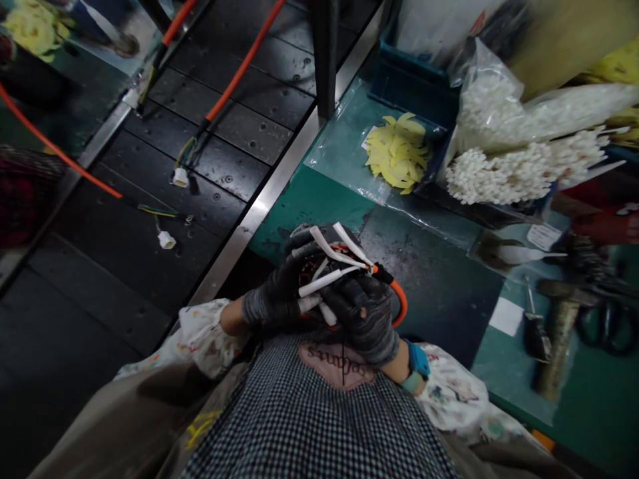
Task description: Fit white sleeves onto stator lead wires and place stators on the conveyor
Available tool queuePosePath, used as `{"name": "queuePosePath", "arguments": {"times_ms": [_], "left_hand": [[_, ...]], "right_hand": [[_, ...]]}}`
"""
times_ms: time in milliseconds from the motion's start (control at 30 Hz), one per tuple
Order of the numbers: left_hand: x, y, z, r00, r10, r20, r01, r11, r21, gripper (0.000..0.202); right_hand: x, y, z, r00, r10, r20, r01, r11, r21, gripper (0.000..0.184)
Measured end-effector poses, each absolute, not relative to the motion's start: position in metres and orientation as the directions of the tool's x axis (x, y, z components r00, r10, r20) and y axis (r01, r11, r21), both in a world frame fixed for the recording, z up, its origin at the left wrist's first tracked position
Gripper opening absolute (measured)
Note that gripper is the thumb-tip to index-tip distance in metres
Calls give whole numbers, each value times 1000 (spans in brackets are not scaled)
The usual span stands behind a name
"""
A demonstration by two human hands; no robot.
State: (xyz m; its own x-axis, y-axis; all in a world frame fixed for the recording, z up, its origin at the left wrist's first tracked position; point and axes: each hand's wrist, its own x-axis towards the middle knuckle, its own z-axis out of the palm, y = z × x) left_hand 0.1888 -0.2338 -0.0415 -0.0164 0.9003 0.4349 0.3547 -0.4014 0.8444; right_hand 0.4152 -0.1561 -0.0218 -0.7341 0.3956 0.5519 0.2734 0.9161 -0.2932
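Close in front of my apron, both gloved hands hold a round part with reddish windings, which looks like a motor stator [306, 271]. My left hand [279, 286] wraps its left side, fingers curled over the rim. From the right and below, my right hand [368, 316] is closed around it. Several white sleeves [322, 282] stick out over the top and fan out from the end of an orange cable [402, 301]. That cable bends down behind my right wrist. The hands hide most of the stator.
Left of the bench runs a dark slatted conveyor [239, 120] carrying orange cables [244, 63] with white connectors [166, 239]. On the green bench lie yellow strips [399, 153], bundled white tubes [499, 173], a hammer [556, 339], a screwdriver [537, 336] and scissors [606, 326]. A metal post [325, 60] stands at the bench edge.
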Motion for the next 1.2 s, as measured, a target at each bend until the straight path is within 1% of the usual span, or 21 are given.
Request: {"name": "queuePosePath", "arguments": {"times_ms": [100, 300, 500, 633, 767, 900, 967, 1067, 1133, 1200], "left_hand": [[193, -233, -39, -41, 894, 445, 367, -401, 839, 96], [194, -238, -39, -52, 909, 414, 343, -373, 862, 96], [195, -238, -42, -90, 906, 413, 334, -363, 870, 92], [197, -238, -43, -89, 902, 421, 347, -368, 862, 94], [197, -239, -45, -109, 906, 409, 337, -354, 873, 95], [196, -240, -47, -108, 911, 397, 343, -341, 875, 92], [197, -240, -47, -110, 908, 404, 352, -345, 870, 90], [199, -241, -43, -103, 909, 403, 355, -345, 869, 93], [201, -243, -39, -92, 915, 394, 358, -339, 870, 95], [202, -244, -36, -93, 918, 385, 346, -333, 877, 93]], "right_hand": [[414, -156, -19, -722, 388, 572, 273, 920, -280, 12], [416, -160, -19, -751, 416, 513, 305, 907, -290, 16], [416, -162, -17, -748, 417, 517, 281, 904, -323, 16], [414, -164, -13, -743, 443, 502, 323, 894, -311, 19], [412, -164, -11, -731, 473, 491, 334, 876, -347, 23], [411, -162, -11, -704, 485, 518, 317, 868, -381, 20], [412, -160, -11, -700, 477, 531, 287, 869, -402, 16], [413, -160, -10, -717, 474, 511, 261, 862, -434, 11], [413, -161, -9, -719, 476, 507, 267, 862, -430, 13], [411, -162, -9, -713, 493, 498, 308, 859, -410, 21]]}}
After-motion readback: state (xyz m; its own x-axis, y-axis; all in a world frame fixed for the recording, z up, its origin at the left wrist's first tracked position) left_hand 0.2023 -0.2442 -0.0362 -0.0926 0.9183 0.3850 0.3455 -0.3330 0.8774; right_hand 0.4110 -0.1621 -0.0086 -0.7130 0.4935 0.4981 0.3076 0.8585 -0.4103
